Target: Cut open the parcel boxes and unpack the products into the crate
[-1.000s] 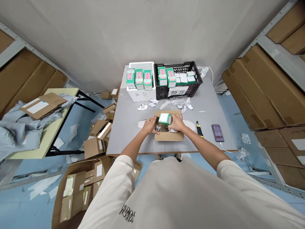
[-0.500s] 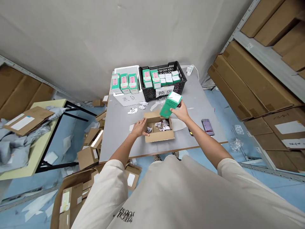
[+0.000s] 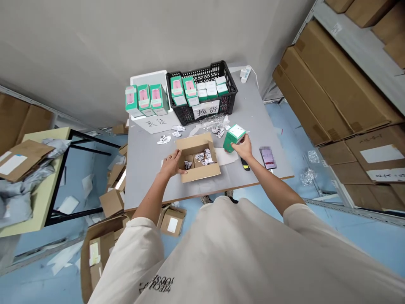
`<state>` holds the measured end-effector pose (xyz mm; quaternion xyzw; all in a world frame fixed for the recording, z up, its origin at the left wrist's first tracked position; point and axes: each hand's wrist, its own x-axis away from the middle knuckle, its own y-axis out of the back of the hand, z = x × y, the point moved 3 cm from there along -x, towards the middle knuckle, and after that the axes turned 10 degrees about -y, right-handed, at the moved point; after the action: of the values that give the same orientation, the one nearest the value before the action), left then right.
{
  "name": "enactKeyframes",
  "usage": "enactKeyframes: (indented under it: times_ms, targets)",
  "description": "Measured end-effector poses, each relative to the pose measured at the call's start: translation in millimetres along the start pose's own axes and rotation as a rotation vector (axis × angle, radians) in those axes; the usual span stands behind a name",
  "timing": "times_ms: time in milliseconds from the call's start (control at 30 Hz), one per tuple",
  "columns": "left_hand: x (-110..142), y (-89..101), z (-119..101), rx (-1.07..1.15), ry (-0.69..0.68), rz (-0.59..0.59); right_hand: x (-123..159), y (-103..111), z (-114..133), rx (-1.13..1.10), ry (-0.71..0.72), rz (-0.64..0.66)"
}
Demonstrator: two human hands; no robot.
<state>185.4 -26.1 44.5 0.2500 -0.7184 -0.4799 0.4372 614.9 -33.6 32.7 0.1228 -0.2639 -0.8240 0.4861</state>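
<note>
My right hand is closed around a green product box with a white end facing up. It holds this box just above the table, to the right of a small open cardboard box. My left hand grips the left end of the cardboard box, thumb near the front corner and fingers farther back. Crumpled printed paper lies inside it. More paper scraps are scattered behind it on the grey table.
At the back stand a white bin and a black crate, both holding green boxes. A phone and a black-and-yellow object lie on the right. Cartons fill the right shelving; opened boxes litter the floor left.
The green box has moved away from above the cardboard box to its right side, carried by my right hand. The cardboard box is slightly turned, my left hand still on it. The view has shifted.
</note>
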Motion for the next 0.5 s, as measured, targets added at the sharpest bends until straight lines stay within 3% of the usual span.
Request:
enactKeyframes:
  times_ms: [167,300,500]
  targets:
    - [9,-10.0,-17,0.027,0.103,0.003,-3,-18,-39,0.070,-0.098,0.027]
    - [17,-21.4,-25,0.074,0.187,0.010,-8,-31,-61,0.093,-0.114,0.063]
    - [19,-24.7,-31,0.096,0.209,0.005,-5,-40,-90,0.034,-0.095,0.185]
